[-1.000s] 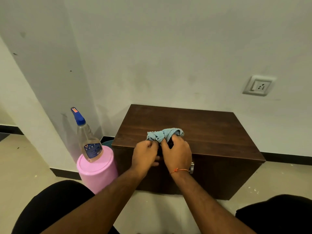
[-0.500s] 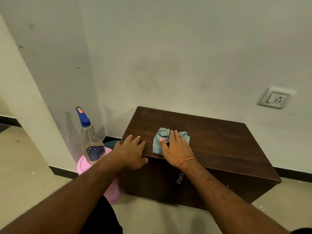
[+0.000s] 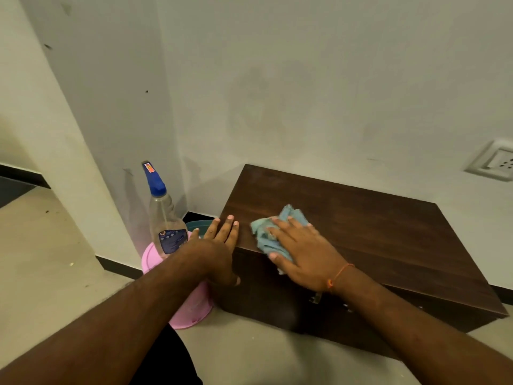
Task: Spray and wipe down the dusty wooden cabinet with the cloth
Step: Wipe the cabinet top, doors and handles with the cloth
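Note:
A low dark brown wooden cabinet (image 3: 374,234) stands on the floor against the white wall. A light blue cloth (image 3: 266,240) lies crumpled on its top near the front left corner. My right hand (image 3: 302,251) presses flat on the cloth, fingers spread. My left hand (image 3: 219,245) rests open on the cabinet's front left corner, holding nothing. Left of the cabinet, a clear spray bottle (image 3: 166,220) with a blue nozzle stands upright on a pink upturned bucket (image 3: 183,307).
A teal container (image 3: 200,226) sits between the bucket and the cabinet, mostly hidden. A wall pillar (image 3: 91,134) juts out at the left. A power socket (image 3: 497,162) is on the wall at the right. Beige floor lies in front.
Both hands held the bunched cloth a second ago. The left hand let go and moved to the cabinet's left corner; the right hand flattened the cloth onto the top.

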A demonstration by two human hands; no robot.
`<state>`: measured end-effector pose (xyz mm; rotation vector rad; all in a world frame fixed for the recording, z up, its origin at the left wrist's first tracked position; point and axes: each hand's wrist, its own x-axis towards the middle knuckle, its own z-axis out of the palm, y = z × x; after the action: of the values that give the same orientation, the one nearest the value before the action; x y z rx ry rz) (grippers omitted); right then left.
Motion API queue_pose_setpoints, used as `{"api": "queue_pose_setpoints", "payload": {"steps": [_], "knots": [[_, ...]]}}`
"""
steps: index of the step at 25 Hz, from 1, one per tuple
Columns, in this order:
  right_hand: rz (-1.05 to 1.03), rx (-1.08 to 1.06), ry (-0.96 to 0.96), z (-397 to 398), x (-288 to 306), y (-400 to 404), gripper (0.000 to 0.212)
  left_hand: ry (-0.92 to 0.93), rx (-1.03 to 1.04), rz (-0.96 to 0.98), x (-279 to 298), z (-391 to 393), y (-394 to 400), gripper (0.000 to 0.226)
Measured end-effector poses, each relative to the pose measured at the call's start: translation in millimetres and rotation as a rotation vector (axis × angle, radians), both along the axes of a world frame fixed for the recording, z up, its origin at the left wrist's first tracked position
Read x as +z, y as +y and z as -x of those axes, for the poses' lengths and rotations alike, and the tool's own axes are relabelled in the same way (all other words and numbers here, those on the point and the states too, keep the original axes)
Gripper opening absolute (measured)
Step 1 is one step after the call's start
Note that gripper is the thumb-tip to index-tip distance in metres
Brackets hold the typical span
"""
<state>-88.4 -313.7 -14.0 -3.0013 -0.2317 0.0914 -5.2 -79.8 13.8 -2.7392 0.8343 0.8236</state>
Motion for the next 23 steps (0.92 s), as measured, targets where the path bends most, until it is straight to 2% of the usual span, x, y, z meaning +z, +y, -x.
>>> {"api": "queue_pose_setpoints", "payload": {"steps": [4, 9, 11, 14, 16, 17, 20, 23], "knots": [[0.053, -0.181, 0.064, -22.7, 0.9, -42.4, 0.073, -0.004, -0.014, 0.026, -6.0, -9.1, 2.7, 0.131], [0.021, -0.309, 0.081, -109.1, -4.0, -9.0, 0.073, -0.025, -0.016, 0.121, -10.5, -18.9, -5.2, 0.137], [-0.005, -0.268, 0.098, -143.6, -0.6, 20.1, 0.072, -0.04, -0.019, 0.168, -10.9, -23.2, -8.4, 0.139], [0.032, -0.009, 0.097, -163.3, 2.1, 47.8, 0.065, -0.054, -0.017, 0.184, -13.9, -26.9, -10.1, 0.143], [0.031, 0.133, 0.079, -159.3, 4.7, 29.7, 0.064, -0.04, -0.041, 0.185, -16.9, -27.5, -12.6, 0.143], [0.025, 0.139, 0.074, -158.9, 5.0, 10.6, 0.065, -0.042, -0.055, 0.194, -18.8, -28.0, -14.7, 0.142], [0.06, -0.069, 0.057, -174.1, 0.9, -38.5, 0.073, -0.052, -0.054, 0.218, -25.0, -33.1, -16.1, 0.142], [0.036, -0.229, 0.096, -214.6, -2.6, -33.6, 0.073, -0.083, -0.056, 0.253, -30.3, -41.3, -16.5, 0.145]]}}
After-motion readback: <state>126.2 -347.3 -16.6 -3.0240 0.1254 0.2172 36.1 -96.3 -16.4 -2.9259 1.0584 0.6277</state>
